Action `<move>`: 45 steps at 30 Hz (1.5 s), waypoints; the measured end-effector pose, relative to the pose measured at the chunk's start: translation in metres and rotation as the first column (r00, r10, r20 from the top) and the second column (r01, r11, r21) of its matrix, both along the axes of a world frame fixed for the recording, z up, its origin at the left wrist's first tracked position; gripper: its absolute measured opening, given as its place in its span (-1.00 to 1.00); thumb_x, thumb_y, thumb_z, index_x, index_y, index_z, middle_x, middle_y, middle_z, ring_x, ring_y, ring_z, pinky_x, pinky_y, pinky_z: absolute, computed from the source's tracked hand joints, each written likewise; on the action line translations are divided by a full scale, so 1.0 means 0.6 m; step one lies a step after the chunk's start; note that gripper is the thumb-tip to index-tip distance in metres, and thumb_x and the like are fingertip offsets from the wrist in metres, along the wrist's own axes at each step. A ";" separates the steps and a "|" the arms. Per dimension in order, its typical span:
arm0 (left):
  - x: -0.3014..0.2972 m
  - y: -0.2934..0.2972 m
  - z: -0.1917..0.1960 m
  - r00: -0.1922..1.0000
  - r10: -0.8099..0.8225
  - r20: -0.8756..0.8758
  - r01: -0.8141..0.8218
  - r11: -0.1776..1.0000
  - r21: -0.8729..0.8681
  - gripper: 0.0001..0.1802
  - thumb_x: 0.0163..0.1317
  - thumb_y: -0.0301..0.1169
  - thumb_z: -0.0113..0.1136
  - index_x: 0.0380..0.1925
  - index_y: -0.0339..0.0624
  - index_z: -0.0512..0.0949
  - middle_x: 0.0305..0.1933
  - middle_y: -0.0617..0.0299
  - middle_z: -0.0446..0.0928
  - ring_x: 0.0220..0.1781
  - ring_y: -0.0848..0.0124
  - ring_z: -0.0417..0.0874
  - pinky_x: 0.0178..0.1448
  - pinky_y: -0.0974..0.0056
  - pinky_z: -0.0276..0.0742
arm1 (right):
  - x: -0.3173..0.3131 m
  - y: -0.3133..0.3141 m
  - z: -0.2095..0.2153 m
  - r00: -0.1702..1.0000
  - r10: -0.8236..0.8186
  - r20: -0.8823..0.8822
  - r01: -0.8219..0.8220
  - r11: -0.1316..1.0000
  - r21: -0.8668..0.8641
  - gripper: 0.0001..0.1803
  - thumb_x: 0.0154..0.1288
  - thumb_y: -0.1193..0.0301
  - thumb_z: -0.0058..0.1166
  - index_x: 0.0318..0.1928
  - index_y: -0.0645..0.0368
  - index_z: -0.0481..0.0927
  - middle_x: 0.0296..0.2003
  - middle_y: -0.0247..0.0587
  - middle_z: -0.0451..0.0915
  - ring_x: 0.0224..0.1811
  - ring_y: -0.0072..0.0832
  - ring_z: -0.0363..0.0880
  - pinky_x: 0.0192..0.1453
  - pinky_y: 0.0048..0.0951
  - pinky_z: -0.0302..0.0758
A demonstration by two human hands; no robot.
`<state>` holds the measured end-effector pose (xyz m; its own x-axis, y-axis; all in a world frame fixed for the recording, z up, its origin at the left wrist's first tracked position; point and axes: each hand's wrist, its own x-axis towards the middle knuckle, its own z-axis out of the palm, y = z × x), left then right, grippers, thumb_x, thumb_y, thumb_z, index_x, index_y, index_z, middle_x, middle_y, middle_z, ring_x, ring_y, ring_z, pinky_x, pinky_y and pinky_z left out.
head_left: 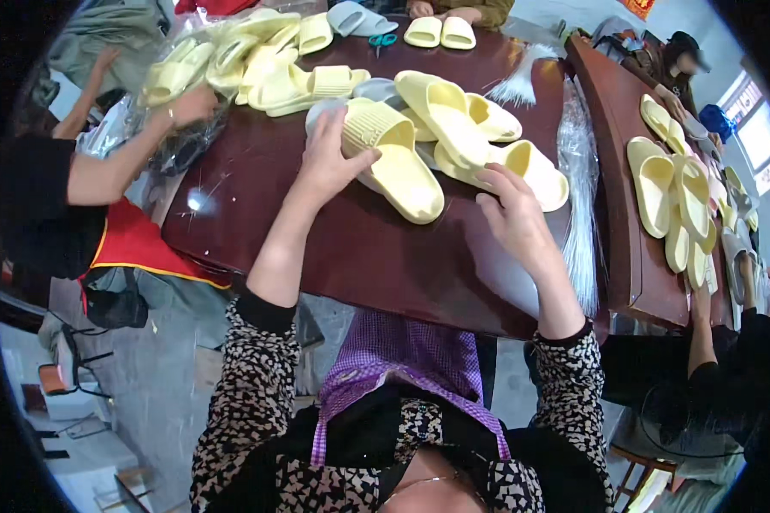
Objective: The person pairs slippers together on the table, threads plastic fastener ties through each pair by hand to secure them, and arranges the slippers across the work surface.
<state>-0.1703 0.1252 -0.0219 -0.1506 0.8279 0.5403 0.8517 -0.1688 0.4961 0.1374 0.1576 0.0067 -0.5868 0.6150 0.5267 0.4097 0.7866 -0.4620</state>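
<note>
Your left hand (327, 168) has fingers wide against the yellow slipper (395, 167); press softly. Your right hand (520, 221) has fingers loosely apart.

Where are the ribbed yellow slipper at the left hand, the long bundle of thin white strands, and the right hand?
Ribbed yellow slipper (399, 171): head view, on its insole.
Long bundle of thin white strands (580, 198): head view, along its middle.
Right hand (517, 215): head view, on its back.

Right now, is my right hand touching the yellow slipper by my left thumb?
Apart: the head view shows bare tabletop between your right hand and that yellow slipper.
</note>
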 end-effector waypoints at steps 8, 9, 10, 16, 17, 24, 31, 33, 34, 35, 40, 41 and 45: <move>-0.013 0.056 -0.032 0.989 0.088 0.120 -0.069 0.986 -0.149 -0.03 -0.07 -0.19 0.38 0.30 -0.40 0.14 0.32 -0.21 0.18 0.38 0.03 0.21 0.43 0.14 0.13 | 0.037 0.040 -0.046 0.933 -0.288 0.217 0.314 0.945 -0.095 -0.58 0.19 0.47 0.09 0.07 0.32 0.45 -0.12 0.26 0.55 -0.06 0.06 0.54 0.03 -0.14 0.46; -0.012 0.058 -0.031 0.984 0.053 0.168 -0.026 0.987 -0.158 -0.03 -0.07 -0.21 0.37 0.30 -0.39 0.13 0.32 -0.20 0.18 0.38 0.05 0.22 0.43 0.15 0.13 | 0.043 0.056 -0.055 0.929 -0.302 0.216 0.326 0.942 -0.085 -0.57 0.19 0.47 0.09 0.09 0.32 0.43 -0.14 0.27 0.56 -0.07 0.05 0.55 0.02 -0.14 0.46; -0.013 0.057 -0.029 0.976 0.021 0.216 0.016 0.986 -0.165 -0.03 -0.07 -0.23 0.36 0.31 -0.39 0.12 0.32 -0.18 0.17 0.38 0.06 0.22 0.43 0.15 0.13 | 0.047 0.073 -0.062 0.925 -0.315 0.215 0.337 0.939 -0.075 -0.56 0.19 0.47 0.08 0.10 0.32 0.42 -0.16 0.27 0.56 -0.07 0.05 0.55 0.02 -0.14 0.46; -0.003 -0.009 -0.014 0.913 -0.084 0.399 0.135 0.986 -0.102 -0.06 -0.06 -0.37 0.32 0.34 -0.35 0.08 0.32 -0.07 0.17 0.33 0.18 0.28 0.39 0.20 0.22 | 0.038 0.140 -0.041 0.876 -0.378 0.299 0.435 0.887 -0.153 -0.54 0.21 0.42 0.07 0.12 0.33 0.42 -0.23 0.29 0.58 -0.10 0.03 0.57 -0.01 -0.13 0.47; 0.000 -0.027 -0.010 0.883 -0.101 0.458 0.168 0.980 -0.107 -0.06 -0.06 -0.41 0.30 0.34 -0.34 0.07 0.32 -0.03 0.16 0.32 0.21 0.29 0.37 0.21 0.25 | 0.028 0.146 -0.035 0.900 -0.363 0.239 0.403 0.904 -0.144 -0.54 0.22 0.40 0.07 0.11 0.33 0.43 -0.24 0.28 0.59 -0.12 0.03 0.58 -0.03 -0.14 0.48; 0.021 -0.106 -0.022 0.809 -0.136 0.571 0.270 0.950 -0.156 -0.10 -0.05 -0.57 0.23 0.35 -0.32 0.06 0.29 0.09 0.14 0.28 0.30 0.34 0.29 0.25 0.37 | -0.057 0.170 -0.058 0.921 -0.336 0.196 0.353 0.934 -0.059 -0.53 0.22 0.33 0.10 0.09 0.33 0.47 -0.31 0.18 0.61 -0.30 -0.12 0.64 -0.16 -0.24 0.53; 0.044 -0.114 -0.025 0.787 -0.162 0.595 0.258 0.963 -0.079 -0.13 -0.09 -0.42 0.32 0.28 -0.36 0.17 0.24 -0.08 0.23 0.31 0.16 0.28 0.36 0.17 0.22 | -0.064 0.142 -0.042 0.993 -0.121 -0.004 0.097 0.813 -0.575 -0.54 0.21 0.33 0.14 0.08 0.31 0.48 -0.41 0.02 0.60 -0.34 -0.35 0.61 -0.19 -0.38 0.51; 0.046 -0.116 -0.026 0.802 -0.137 0.581 0.222 0.972 -0.078 -0.13 -0.09 -0.41 0.33 0.27 -0.36 0.17 0.24 -0.08 0.23 0.31 0.15 0.28 0.36 0.17 0.22 | -0.033 0.110 -0.039 0.991 -0.123 0.059 0.136 0.840 -0.526 -0.54 0.20 0.33 0.15 0.08 0.30 0.49 -0.39 0.01 0.60 -0.33 -0.33 0.61 -0.19 -0.37 0.51; 0.047 -0.114 -0.028 0.820 -0.110 0.562 0.175 0.982 -0.064 -0.13 -0.09 -0.41 0.33 0.27 -0.37 0.18 0.23 -0.09 0.23 0.31 0.14 0.28 0.36 0.17 0.23 | -0.014 0.094 -0.038 0.986 -0.119 0.116 0.159 0.872 -0.463 -0.54 0.19 0.33 0.16 0.07 0.28 0.50 -0.38 0.00 0.60 -0.33 -0.31 0.60 -0.18 -0.36 0.51; 0.047 -0.112 -0.029 0.837 -0.081 0.542 0.127 0.991 -0.048 -0.13 -0.09 -0.40 0.34 0.26 -0.37 0.18 0.23 -0.10 0.23 0.31 0.12 0.28 0.36 0.17 0.23 | -0.003 0.081 -0.036 0.978 -0.116 0.172 0.176 0.901 -0.396 -0.55 0.18 0.33 0.17 0.07 0.26 0.51 -0.36 -0.02 0.60 -0.32 -0.29 0.60 -0.18 -0.35 0.51; 0.056 -0.104 -0.024 0.905 -0.030 0.424 0.109 0.980 -0.164 -0.12 -0.08 -0.38 0.35 0.26 -0.38 0.17 0.24 -0.10 0.23 0.31 0.10 0.29 0.35 0.17 0.24 | -0.008 0.032 -0.007 0.947 -0.213 0.239 0.217 0.976 0.009 -0.58 0.13 0.34 0.20 0.00 0.26 0.54 -0.26 -0.02 0.59 -0.26 -0.19 0.59 -0.17 -0.30 0.51; 0.062 -0.100 -0.036 0.894 -0.055 0.445 0.134 0.980 -0.149 -0.12 -0.08 -0.37 0.36 0.26 -0.39 0.17 0.25 -0.11 0.23 0.31 0.08 0.29 0.36 0.17 0.24 | -0.025 0.026 -0.004 0.968 -0.117 0.221 0.141 0.985 -0.096 -0.60 0.12 0.36 0.20 -0.03 0.27 0.55 -0.24 0.00 0.58 -0.23 -0.15 0.58 -0.16 -0.28 0.51; 0.085 -0.098 -0.041 0.887 -0.123 0.446 0.196 0.973 -0.121 -0.13 -0.04 -0.36 0.36 0.26 -0.41 0.16 0.29 -0.11 0.19 0.30 0.07 0.30 0.33 0.17 0.27 | -0.103 0.018 -0.019 0.980 0.018 0.197 0.027 0.974 -0.224 -0.65 0.08 0.40 0.20 -0.11 0.30 0.57 -0.17 0.04 0.56 -0.17 -0.06 0.57 -0.13 -0.22 0.50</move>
